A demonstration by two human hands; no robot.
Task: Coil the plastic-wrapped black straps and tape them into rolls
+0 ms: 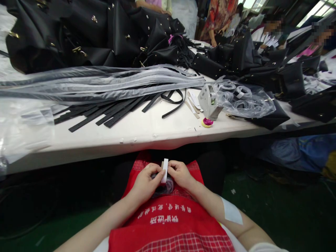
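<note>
Over my lap, my left hand (pixel 148 180) pinches a small white strip (pixel 165 170) between thumb and fingers. My right hand (pixel 180 173) is closed at the strip's right edge, its fingertips against it. What the strip is made of I cannot tell. Just below it, a dark coil in clear plastic (pixel 168 187) rests on the red apron (pixel 168 206), partly hidden by my hands.
The white table (pixel 136 129) in front carries black straps (pixel 110 115), plastic-wrapped strips (pixel 105 84) and black bags (pixel 86 35). A grey tape dispenser (pixel 210 101) stands near the edge, beside a plastic bag of white rolls (pixel 241 98). Other people work across the table.
</note>
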